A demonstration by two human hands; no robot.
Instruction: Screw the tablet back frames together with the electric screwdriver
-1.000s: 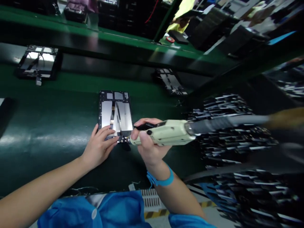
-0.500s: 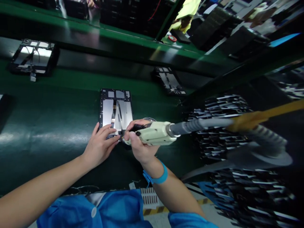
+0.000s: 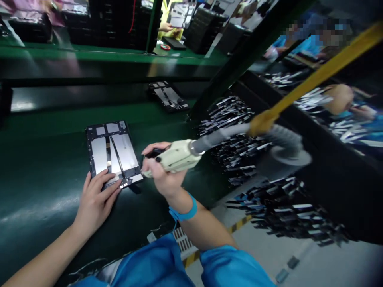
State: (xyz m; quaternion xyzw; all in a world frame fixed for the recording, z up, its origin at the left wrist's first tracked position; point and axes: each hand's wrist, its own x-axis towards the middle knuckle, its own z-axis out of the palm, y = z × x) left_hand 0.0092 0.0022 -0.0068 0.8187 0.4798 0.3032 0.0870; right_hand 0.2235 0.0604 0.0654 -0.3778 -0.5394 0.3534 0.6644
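An open tablet chassis (image 3: 112, 153) with silver plates and a black frame lies on the green conveyor belt (image 3: 44, 175). My left hand (image 3: 95, 201) rests flat on its near edge, fingers spread. My right hand (image 3: 161, 175) grips a cream electric screwdriver (image 3: 176, 156), whose tip sits by the chassis's near right corner. A grey hose (image 3: 227, 133) runs from the tool up to the right, meeting a yellow strap (image 3: 314, 77). A blue band circles my right wrist.
A second chassis (image 3: 168, 95) lies farther along the belt. Racks of stacked dark parts (image 3: 239, 135) fill the right side. Black trays (image 3: 113, 24) stand beyond the belt's green rail. Other people work at the back and at the far right.
The view has swung right, so the chassis now sits further left in the picture. My left hand slid to the near left edge; the screwdriver stays at the near right corner.
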